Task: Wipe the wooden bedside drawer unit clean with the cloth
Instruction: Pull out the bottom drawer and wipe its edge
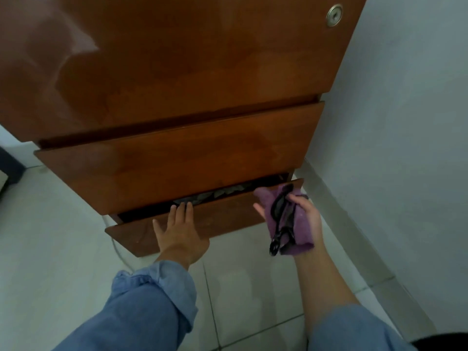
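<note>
The wooden bedside drawer unit fills the upper view, seen from above. Its bottom drawer is pulled partly out, with dark and pale items showing in the gap. My left hand lies flat on the front of that drawer, fingertips at its top edge. My right hand holds a purple cloth at the drawer's right end, together with a black looped object lying across the cloth.
A silver lock sits at the unit's top right. A pale wall stands close on the right with a skirting strip. White floor tiles lie below. A pale cable curves on the floor under the drawer.
</note>
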{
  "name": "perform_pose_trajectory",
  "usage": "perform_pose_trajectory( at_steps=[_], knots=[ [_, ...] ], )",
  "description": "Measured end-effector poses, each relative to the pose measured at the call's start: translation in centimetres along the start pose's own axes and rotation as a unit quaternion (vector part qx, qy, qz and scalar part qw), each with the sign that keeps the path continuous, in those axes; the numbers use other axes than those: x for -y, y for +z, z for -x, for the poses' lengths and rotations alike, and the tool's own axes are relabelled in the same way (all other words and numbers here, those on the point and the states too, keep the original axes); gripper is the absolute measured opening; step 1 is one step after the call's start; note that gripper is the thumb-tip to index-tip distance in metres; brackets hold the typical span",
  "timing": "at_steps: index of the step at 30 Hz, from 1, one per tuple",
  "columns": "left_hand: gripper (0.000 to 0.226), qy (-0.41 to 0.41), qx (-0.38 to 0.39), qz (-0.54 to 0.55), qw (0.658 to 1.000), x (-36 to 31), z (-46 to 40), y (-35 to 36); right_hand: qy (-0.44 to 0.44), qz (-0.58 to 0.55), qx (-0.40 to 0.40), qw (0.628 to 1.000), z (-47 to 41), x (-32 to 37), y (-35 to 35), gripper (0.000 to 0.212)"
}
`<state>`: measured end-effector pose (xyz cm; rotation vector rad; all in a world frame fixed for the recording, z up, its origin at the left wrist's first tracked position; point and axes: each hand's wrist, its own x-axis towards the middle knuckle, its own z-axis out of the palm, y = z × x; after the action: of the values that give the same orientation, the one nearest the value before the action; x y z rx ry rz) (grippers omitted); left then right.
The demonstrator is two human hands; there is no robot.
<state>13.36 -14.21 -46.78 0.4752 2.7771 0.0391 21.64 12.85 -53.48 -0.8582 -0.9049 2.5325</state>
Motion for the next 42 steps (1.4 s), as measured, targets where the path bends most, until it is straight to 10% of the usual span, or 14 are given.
perform_pose_trajectory(
  at_steps=[7, 12, 16, 27, 31, 36, 42],
  knots=[
    [0.104, 0.019, -0.007, -0.046, 0.999, 0.5, 0.3, 0.6, -0.198, 0.426, -0.184, 0.864, 2.4, 4.7, 6.6, 0.066],
    [0.111, 0.016, -0.019, -0.046, 0.999, 0.6, 0.2, 1.4, -0.153, 0.832, -0.143, 0.514, 1.1, 1.1, 6.0, 0.078],
    [0.112, 0.017, -0.021, -0.049, 0.998, 0.6, 0.2, 1.7, -0.221, 0.900, -0.036, 0.375, 3.9, -3.0, 10.0, 0.068],
    [0.091, 0.011, -0.052, -0.070, 0.996, 4.8, 1.5, -0.2, -0.192, 0.908, 0.102, 0.359, 4.5, -5.7, 12.8, 0.087],
    [0.087, -0.068, -0.099, 0.026, 0.992, 9.3, 3.1, 0.6, -0.202, 0.928, 0.100, 0.297, 4.8, -6.1, 12.9, 0.081],
    [0.044, -0.186, -0.131, 0.497, 0.838, 11.3, 2.1, -0.3, -0.210, 0.919, 0.046, 0.332, 5.3, -7.0, 13.2, 0.080],
    [0.021, -0.180, -0.115, 0.565, 0.797, 11.8, 2.6, -0.2, -0.200, 0.926, 0.007, 0.320, 4.8, -9.6, 15.1, 0.082]
  ],
)
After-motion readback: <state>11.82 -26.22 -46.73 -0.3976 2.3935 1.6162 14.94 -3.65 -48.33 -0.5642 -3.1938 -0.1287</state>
